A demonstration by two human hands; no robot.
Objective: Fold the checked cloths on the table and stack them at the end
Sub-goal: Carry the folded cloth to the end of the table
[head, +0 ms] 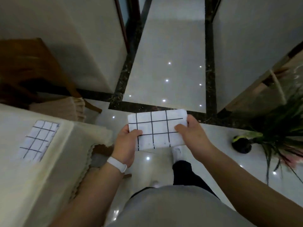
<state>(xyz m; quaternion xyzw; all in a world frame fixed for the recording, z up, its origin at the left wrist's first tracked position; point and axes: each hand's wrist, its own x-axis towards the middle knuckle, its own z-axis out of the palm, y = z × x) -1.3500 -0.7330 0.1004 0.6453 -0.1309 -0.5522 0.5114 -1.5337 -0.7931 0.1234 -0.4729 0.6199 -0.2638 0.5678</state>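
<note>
While the left hand [126,141] and right hand [191,136] pinch its short edges, the folded white black-checked cloth [157,130] hangs between them above the floor; light, limp fabric, best held at both ends.

Light: dim indoor, cool grey cast, darker toward the corners. Pinpoint lamp glints on the glossy floor [165,46], beyond and below both hands.

Sharpest and brightest area: the checked cloth [157,128] pinched between left hand [124,148] and right hand [195,140]; its grid lines are crisp.

Left of the left hand: table [32,185] and second cloth [37,140] smeared, lines soft. Beyond it, the chair [32,63] sits in deep shadow.

Right of the right hand: plant [282,128] streaked, out of focus.

Wide-angle distortion: walls and dark floor borders lean outward near the edges.
</note>
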